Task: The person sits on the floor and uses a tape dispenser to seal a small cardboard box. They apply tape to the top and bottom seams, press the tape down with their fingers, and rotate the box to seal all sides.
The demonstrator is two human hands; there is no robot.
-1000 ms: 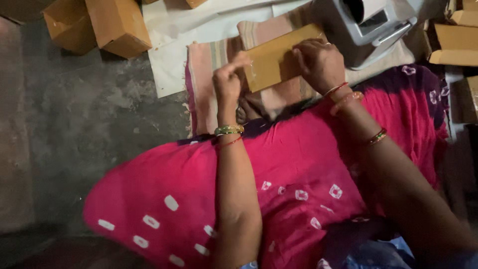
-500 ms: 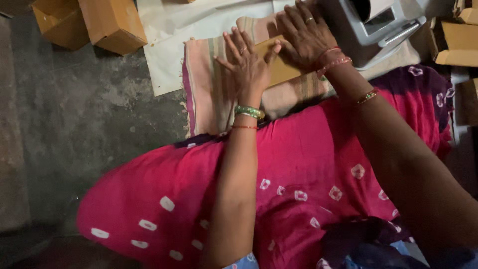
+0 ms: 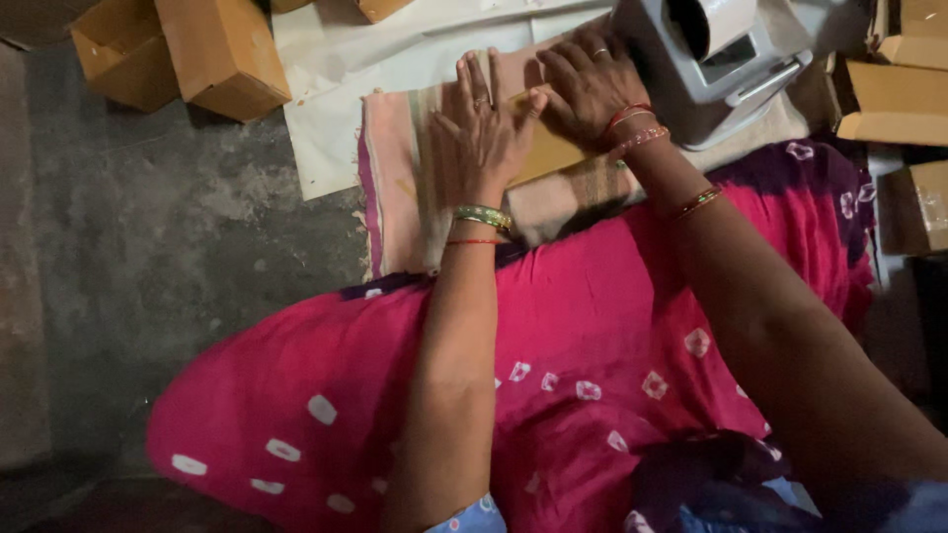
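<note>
Head view, looking straight down: a concrete floor takes up the left side, and a bright pink cloth with white square marks covers the person's lap across the lower half. Above the lap lies a pale sheet, and on it a striped pink and beige cloth. Several brown cardboard boxes stand at the upper left, more of them at the right edge. A grey machine with a white roll sits at the top right, just beside the right wrist.

On the striped cloth lies a flat tan cardboard piece, mostly covered by the two hands. Its long axis runs across the view, from left to right, tilted slightly upward toward the machine. The left hand lies flat on its left end, fingers spread and pointing away from the body, palm pressing down. The right hand rests on the far right part, fingers splayed and bent a little over the upper edge, also pressing rather than pinching. Both hands touch the piece and sit side by side, the right one farther from the body. Bangles ring the left wrist, red and gold ones the right.
</note>
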